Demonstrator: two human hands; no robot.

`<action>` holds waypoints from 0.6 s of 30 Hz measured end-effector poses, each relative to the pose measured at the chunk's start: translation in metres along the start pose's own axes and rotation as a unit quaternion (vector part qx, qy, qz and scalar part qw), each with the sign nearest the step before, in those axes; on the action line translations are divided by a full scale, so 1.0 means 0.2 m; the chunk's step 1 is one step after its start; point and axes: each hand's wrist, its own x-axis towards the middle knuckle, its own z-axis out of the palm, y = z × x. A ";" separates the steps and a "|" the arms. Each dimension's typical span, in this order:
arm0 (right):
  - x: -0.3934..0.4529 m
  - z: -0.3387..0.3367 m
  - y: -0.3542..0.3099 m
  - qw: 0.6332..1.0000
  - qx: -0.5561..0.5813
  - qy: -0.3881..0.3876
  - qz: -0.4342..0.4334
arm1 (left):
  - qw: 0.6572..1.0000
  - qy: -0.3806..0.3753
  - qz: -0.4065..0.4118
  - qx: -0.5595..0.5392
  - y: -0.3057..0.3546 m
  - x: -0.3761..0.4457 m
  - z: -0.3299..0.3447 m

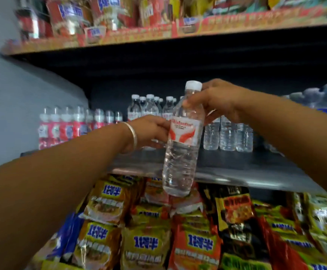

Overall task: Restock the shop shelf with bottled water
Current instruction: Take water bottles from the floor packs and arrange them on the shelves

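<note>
A clear water bottle with a white cap and a red-and-white label hangs in the air in front of the middle shelf. My right hand grips its neck and shoulder just under the cap. My left hand, with a silver bangle on the wrist, holds the bottle's left side at the label. Behind them, several matching bottles stand at the back of the shelf. The bottle's base hangs below the shelf's front edge.
Red-labelled bottles stand at the shelf's left, small clear bottles to the right, blue-labelled ones far right. Snack packets fill the shelf below, more packets the shelf above. A grey wall closes the left.
</note>
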 end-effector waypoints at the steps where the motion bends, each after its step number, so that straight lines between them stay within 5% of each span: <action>1: 0.07 -0.01 -0.02 1.000 0.002 0.011 -0.004 | 1.000 0.014 0.005 -0.008 0.00 0.06 -0.05; 10: 0.63 0.06 0.02 0.997 -0.005 0.077 0.022 | 0.993 0.108 0.046 -0.010 -0.16 0.48 -0.25; 18: 0.94 0.21 0.26 0.989 -0.053 0.123 0.062 | 0.970 0.201 0.073 0.117 -0.44 0.73 -0.20</action>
